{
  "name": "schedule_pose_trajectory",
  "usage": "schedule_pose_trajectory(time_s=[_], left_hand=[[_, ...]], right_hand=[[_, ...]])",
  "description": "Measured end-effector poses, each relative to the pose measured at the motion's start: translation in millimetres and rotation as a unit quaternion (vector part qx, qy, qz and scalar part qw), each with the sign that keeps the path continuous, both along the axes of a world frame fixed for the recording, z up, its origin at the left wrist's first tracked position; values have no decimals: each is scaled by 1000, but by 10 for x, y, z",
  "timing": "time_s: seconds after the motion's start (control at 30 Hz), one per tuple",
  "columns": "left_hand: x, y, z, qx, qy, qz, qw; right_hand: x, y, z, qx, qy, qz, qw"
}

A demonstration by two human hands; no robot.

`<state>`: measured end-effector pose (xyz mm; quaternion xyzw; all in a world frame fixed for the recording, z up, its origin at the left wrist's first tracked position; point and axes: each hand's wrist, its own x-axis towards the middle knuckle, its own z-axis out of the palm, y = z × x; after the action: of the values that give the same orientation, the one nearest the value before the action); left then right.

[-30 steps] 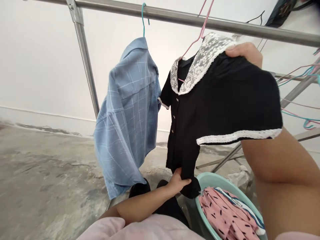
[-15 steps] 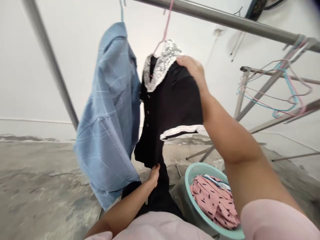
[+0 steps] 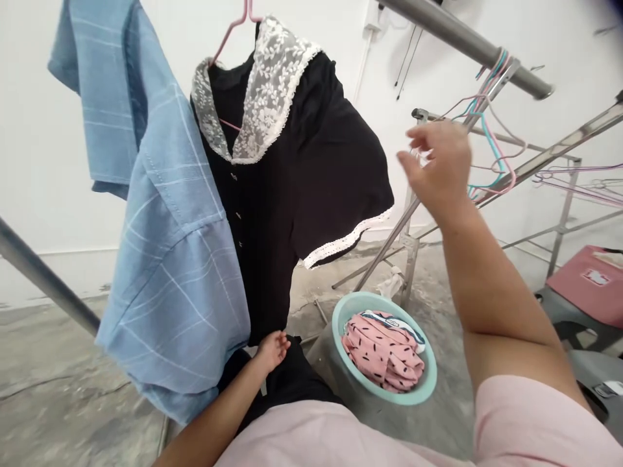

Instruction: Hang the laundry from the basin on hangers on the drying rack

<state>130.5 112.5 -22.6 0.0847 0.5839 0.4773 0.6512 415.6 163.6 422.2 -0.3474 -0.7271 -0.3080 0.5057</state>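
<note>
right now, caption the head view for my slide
Right hand open beside a hanging black lace-collared dress, left hand at its hem

The head-worn camera looked forward and down from the person's brow, its frame tilted, past the pale pink cotton shirt (image 3: 311, 436) to the black lace-collared dress (image 3: 292, 181) hanging close ahead, with the grey concrete floor (image 3: 63, 383) beyond.

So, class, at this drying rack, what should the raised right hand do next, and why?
Probably the right hand should take one hanger from the bunch of pink and teal hangers on the drying rack. It is open, empty and close to them, and the pink patterned garment lies unhung in the teal basin, whereas the black lace-collared dress already hangs on a hanger.
</note>
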Motion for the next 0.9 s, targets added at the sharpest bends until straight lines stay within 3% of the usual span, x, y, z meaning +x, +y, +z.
schedule_pose_trajectory(time_s=[0.1,0.2,0.3,0.37,0.47,0.77,0.9], left_hand=[[210,-61,131,15,-62,-97,993],[360,-98,244,27,-89,-160,983],[412,-98,305,30,-87,-176,980],[412,-97,320,27,-79,-174,981],[393,-108,323,21,-70,-169,983],[303,-105,370,40,-76,-133,987],[304,-95,413,49,-83,-130,987]], right_hand=[[343,-199,220,13,26,-152,988],[551,-336,406,-17,109,-282,953],[680,-316,534,-119,150,-400,896],[746,-251,585,-201,139,-444,862],[809,-157,596,-228,125,-453,853],[815,20,455,-132,162,-408,889],[836,-115,225,-115,176,-399,893]])
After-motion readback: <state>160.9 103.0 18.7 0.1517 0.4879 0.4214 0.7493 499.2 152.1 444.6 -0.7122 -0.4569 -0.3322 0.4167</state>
